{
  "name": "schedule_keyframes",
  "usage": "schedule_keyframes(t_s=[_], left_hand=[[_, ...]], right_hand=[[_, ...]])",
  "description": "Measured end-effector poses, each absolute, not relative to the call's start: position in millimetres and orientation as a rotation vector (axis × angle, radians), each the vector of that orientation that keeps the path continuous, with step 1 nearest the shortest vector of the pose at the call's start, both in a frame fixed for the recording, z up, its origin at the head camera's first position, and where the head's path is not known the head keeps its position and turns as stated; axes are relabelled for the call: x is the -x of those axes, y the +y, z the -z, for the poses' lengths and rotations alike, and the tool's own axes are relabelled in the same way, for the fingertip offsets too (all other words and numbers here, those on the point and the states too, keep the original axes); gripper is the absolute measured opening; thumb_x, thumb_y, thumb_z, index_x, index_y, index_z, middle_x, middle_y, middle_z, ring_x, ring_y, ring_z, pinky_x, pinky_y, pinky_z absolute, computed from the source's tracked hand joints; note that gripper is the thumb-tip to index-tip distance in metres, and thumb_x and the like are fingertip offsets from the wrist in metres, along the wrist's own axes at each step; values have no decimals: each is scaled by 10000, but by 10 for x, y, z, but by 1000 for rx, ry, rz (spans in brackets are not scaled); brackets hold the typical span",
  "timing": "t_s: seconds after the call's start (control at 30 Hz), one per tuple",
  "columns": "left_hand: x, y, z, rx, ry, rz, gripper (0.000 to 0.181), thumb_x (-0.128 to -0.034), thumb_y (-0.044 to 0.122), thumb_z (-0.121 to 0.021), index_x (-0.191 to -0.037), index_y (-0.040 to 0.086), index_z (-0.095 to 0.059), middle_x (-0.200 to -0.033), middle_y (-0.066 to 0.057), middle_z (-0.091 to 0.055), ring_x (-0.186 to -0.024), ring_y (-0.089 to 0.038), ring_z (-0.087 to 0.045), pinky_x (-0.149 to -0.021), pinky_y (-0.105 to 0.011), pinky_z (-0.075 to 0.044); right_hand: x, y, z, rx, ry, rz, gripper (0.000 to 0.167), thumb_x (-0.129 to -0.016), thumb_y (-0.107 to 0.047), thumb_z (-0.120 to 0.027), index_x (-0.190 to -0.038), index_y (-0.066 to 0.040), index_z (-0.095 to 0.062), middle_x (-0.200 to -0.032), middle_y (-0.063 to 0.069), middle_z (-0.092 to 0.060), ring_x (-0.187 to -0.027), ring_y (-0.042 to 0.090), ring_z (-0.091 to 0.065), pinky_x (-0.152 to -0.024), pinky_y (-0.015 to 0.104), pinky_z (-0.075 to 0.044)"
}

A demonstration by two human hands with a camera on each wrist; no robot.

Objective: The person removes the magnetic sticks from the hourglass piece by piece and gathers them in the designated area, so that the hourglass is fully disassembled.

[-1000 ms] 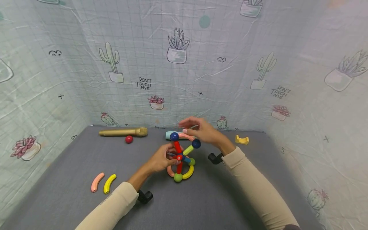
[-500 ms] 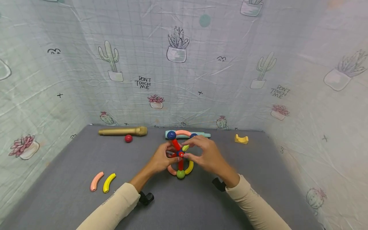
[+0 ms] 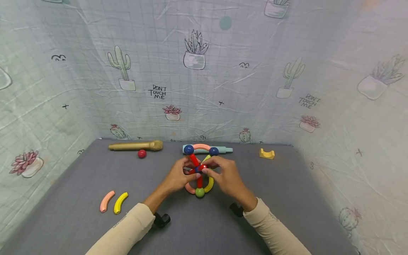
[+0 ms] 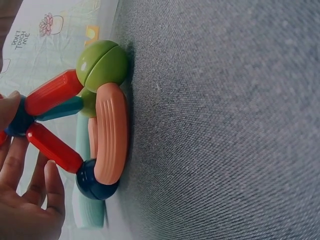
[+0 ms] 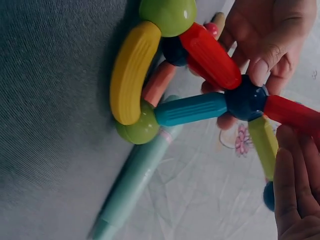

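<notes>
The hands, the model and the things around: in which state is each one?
Left hand: grips model at middle blue ball
Right hand: pinches a red stick
Model: upright on table
Microphone: lying
Red ball: loose
Teal tube: lying, partly behind model
Pink arc at left: loose
Yellow arc at left: loose
Yellow block: loose, hollow side up

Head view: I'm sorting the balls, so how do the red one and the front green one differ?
The red ball lies loose in front of the gold microphone; the front green ball is joined into the stick-and-ball model. The red ball sits farther back than the front green ball. Both are round.
</notes>
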State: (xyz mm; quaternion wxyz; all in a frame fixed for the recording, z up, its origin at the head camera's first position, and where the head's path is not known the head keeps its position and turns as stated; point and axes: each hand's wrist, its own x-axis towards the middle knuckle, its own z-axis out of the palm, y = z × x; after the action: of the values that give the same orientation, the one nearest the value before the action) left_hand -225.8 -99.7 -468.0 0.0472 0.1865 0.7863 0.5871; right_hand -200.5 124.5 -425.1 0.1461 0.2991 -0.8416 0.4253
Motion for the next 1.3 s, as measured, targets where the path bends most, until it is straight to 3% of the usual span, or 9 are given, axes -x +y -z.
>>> schedule_keyframes(t_s=[0.2, 0.33, 0.53, 0.67, 0.87, 1.1, 1.3], left_hand=[[2265, -1004, 4682, -571, 2408, -1790, 477, -922, 89, -831, -1363, 83, -649, -1193, -106, -775, -1131, -251, -699, -1017, -515, -557], [2265, -1006, 4681, -587, 2403, -1797, 519, -923, 92, -832, -1400, 62, -630, -1212, -113, -764, -1152, -266, -702, -1039, -549, -562], [2270, -1009, 4699, -586, 2392, -1807, 492, -919, 100, -839, -1372, 116, -645, -1227, -93, -771, -1177, -257, -702, -1044, -535, -555], [2270, -1021, 4706, -571, 2397, -1804, 475, -923, 103, -837, -1362, 113, -655, -1214, -92, -776, -1143, -263, -695, -1000, -499, -563], [2271, -1024, 4707, -559, 2386, -1804, 471, -925, 102, -833, -1364, 122, -662, -1213, -91, -774, -1147, -266, -682, -1026, -516, -547], [2266, -1016, 4716, -572, 2388, -1807, 483, -922, 101, -834, -1369, 134, -655, -1238, -86, -764, -1199, -261, -687, -1062, -556, -536], [2263, -1005, 4709, -564, 2388, -1808, 480, -922, 106, -838, -1364, 98, -650, -1224, -78, -768, -1178, -249, -686, -1050, -537, -542]], right_hand=[[2005, 1279, 4293, -733, -2408, -1369, 156, -977, -229, -781, -1112, -151, -769, -1038, -44, -801, -904, 87, -760, -849, 317, -632], [1992, 1344, 4305, -700, -2385, -1465, 181, -975, -225, -783, -1131, -140, -752, -1051, -17, -796, -904, 150, -772, -841, 301, -629], [2029, 1665, 4313, -589, -2381, -1546, 149, -959, -222, -801, -1085, -166, -744, -1026, 12, -793, -879, 199, -771, -794, 278, -615], [2078, 1969, 4356, -531, -2392, -1593, 132, -959, -179, -805, -1071, -123, -765, -1007, 79, -801, -871, 236, -771, -775, 264, -611], [2096, 2423, 4438, -438, -2427, -1621, 147, -975, -118, -779, -1103, -48, -760, -1030, 185, -785, -850, 146, -779, -790, 281, -639], [2090, 2956, 4556, -308, -2507, -1538, 174, -980, -92, -768, -1110, 23, -753, -1042, 252, -773, -830, 138, -788, -769, 362, -658], [2066, 3422, 4628, -217, -2627, -1471, 186, -976, -86, -772, -1091, 57, -741, -1019, 249, -782, -802, 45, -754, -722, 279, -636]])
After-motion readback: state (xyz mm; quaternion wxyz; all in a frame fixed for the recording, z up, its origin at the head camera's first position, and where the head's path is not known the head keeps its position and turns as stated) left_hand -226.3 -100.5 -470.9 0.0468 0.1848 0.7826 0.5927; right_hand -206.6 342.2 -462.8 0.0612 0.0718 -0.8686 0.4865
